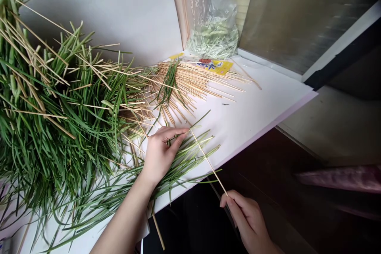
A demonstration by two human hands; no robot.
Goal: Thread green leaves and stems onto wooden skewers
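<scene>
My left hand [163,149] pinches the pale end of a green chive stalk [199,121] between thumb and fingers, above a loose spread of chives [181,166] near the table's front edge. Held by its lower end in my right hand [245,214], a thin wooden skewer [208,160] slants up and left. Its upper end is at the stalk, close to my left fingertips; whether it pierces the stalk is too small to tell. Many bare skewers [184,83] lie fanned out beyond my left hand, with a few green leaves across them.
A large heap of chives [59,127] with skewers in it fills the left side. Behind the bare skewers stand a clear plastic bag [212,27] of pale green pieces and a yellow packet [222,67]. The white table [253,107] ends in a slanting edge at the right.
</scene>
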